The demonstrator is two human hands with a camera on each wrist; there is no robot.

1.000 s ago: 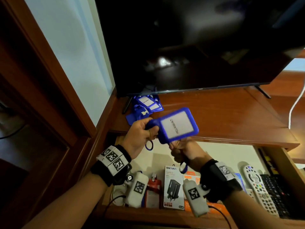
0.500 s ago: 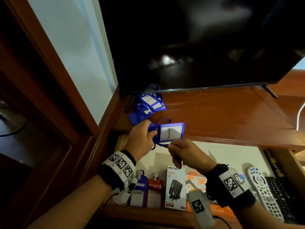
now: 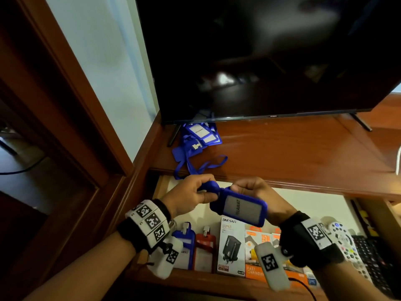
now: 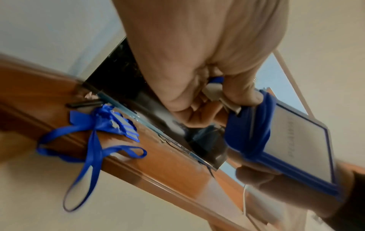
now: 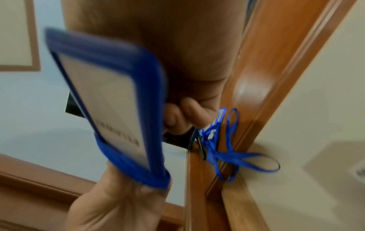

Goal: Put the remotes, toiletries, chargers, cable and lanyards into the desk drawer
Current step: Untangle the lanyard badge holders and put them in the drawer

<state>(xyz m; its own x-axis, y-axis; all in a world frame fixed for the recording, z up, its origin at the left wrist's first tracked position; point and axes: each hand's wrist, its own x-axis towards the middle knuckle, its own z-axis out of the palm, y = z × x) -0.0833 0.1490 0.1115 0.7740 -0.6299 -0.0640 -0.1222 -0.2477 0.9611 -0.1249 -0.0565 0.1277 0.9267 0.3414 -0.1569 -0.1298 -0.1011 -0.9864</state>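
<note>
Hovering over the open desk drawer (image 3: pixel 303 198), a blue badge holder (image 3: pixel 238 208) with its strap wound around one end is being held between both hands. The wrapped strap end is being gripped by the curled fingers of the left hand (image 3: pixel 188 195), while the holder's top edge is being pinched by the right hand (image 3: pixel 256 192), whose remaining fingers are being kept folded beneath the card window.

Beyond the hands, on the wooden desk top (image 3: pixel 293 148), a heap of blue lanyards (image 3: pixel 198 141) is being left beside the foot of a dark television (image 3: pixel 260 61), one loop trailing toward the desk edge just behind the left hand.

Below the hands, inside the drawer, items are being kept in a row: a blue card holder (image 3: pixel 185 244) and a red card holder (image 3: pixel 204 250) under the left wrist, a black-and-white charger box (image 3: pixel 231 246) beneath the held badge, and orange charger boxes (image 3: pixel 256 242) under the right wrist. To the right of the right wrist, a white remote (image 3: pixel 345 242) and a black remote (image 3: pixel 371 257) are being stored side by side.
</note>
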